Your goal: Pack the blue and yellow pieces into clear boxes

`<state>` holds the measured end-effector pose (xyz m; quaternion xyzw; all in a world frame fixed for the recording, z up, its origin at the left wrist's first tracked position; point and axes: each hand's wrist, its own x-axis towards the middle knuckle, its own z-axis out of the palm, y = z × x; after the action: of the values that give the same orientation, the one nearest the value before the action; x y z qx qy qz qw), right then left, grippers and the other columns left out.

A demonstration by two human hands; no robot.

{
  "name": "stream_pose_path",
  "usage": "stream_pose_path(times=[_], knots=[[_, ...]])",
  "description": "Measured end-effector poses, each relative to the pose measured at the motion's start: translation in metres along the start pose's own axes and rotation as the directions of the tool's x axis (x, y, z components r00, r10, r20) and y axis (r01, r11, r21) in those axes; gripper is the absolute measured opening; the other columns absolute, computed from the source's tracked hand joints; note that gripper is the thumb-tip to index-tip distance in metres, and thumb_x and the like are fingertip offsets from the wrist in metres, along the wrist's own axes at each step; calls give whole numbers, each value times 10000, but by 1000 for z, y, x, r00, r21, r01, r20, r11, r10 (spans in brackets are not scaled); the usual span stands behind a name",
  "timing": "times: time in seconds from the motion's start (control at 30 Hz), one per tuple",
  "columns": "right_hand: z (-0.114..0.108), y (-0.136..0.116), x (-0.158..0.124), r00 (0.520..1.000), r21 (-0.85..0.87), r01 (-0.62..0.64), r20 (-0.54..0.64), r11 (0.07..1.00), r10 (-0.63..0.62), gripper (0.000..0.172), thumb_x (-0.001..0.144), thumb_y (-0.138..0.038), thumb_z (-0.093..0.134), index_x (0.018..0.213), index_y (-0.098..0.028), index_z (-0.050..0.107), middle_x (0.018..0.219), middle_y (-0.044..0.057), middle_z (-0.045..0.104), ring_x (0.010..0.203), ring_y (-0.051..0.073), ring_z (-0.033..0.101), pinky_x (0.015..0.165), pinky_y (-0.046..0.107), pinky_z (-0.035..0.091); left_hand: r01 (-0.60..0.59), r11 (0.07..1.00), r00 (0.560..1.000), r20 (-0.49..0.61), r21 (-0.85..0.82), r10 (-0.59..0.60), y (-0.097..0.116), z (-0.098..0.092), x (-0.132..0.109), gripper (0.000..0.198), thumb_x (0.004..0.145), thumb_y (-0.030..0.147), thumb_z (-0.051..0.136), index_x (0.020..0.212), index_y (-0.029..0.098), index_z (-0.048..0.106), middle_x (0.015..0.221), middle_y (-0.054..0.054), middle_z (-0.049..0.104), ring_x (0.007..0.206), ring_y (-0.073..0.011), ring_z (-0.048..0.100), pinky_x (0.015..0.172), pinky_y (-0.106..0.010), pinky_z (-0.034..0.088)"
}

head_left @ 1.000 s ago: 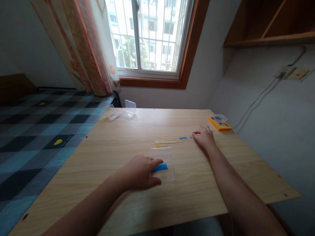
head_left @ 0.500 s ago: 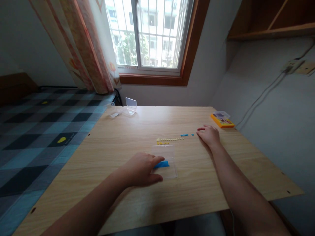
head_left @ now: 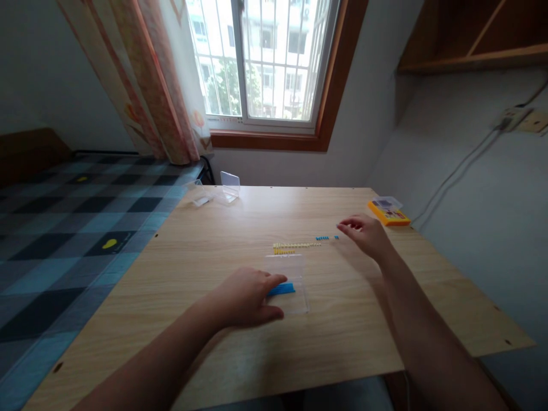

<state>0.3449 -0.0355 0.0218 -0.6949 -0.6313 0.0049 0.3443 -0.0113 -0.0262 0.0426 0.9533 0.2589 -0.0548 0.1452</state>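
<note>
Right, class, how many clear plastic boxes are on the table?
3: a flat tray by the left hand, an open box at the far left corner, a small case atop the orange box. A clear piece beside the open box may be a fourth.

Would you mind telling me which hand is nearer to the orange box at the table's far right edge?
The right hand: it hovers just short of the orange box. The left hand rests much farther away, at the clear tray near the table's middle.
</note>
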Motion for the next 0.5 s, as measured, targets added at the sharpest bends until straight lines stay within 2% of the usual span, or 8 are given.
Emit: stream_pose_path(times=[0.03,0.07,0.13,0.2,0.27,0.33,0.4,0.5], knots=[[-6,-13,-4,984,140,133,103,981,-148,264,906,-439,678,869,-202,790,889,71,747,762,186,643,673,295,499,1,1000,1000,-1,0,-1,1,0,0,570,848,515,715,1343,245,631,1140,-101,772,1019,-347,731,818,-412,538],[-10,-27,-9,942,261,225,189,939,-278,263,919,-437,680,866,-202,785,847,58,731,723,167,622,630,275,474,3,1000,1000,0,0,-3,1,-1,0,569,844,512,719,1340,249,632,1133,-99,773,1006,-341,733,809,-402,536],[-13,-54,-21,825,383,310,348,870,-446,215,939,-377,679,859,-203,778,775,26,699,680,136,592,623,252,450,2,1000,1000,-2,-2,-2,3,-2,0,567,839,506,725,1338,254,632,1120,-98,774,982,-331,736,791,-386,532],[-9,-78,-34,693,426,346,485,836,-533,150,941,-285,671,880,-210,786,791,15,707,716,129,613,671,243,456,-3,1000,1000,-1,-8,3,4,-3,-1,560,840,496,727,1337,256,631,1104,-95,775,966,-323,737,776,-374,529],[-1,-96,-45,591,409,357,598,840,-542,134,918,-193,663,915,-218,794,842,11,732,738,124,633,694,235,454,-10,1000,1000,4,-12,10,5,-4,-1,541,843,489,728,1321,252,639,1077,-90,776,949,-320,736,756,-367,525],[8,-108,-52,527,355,390,671,850,-522,155,885,-151,665,909,-224,799,852,11,744,743,129,641,709,239,449,-16,1000,1000,11,-11,16,5,-5,-1,517,846,485,727,1297,244,649,1051,-86,776,930,-321,734,736,-365,520],[15,-115,-58,492,302,426,714,853,-498,163,863,-141,666,888,-229,801,845,12,751,744,140,645,712,245,443,-18,1000,1000,15,-13,18,5,-5,-1,501,851,485,721,1281,239,652,1034,-83,774,924,-321,732,729,-363,515],[22,-118,-62,475,242,465,744,852,-471,164,858,-150,657,870,-232,799,845,15,762,738,154,652,698,256,432,-18,1000,1000,16,-20,18,5,-5,-1,489,854,486,716,1272,241,649,1014,-77,771,918,-313,728,734,-354,510]])
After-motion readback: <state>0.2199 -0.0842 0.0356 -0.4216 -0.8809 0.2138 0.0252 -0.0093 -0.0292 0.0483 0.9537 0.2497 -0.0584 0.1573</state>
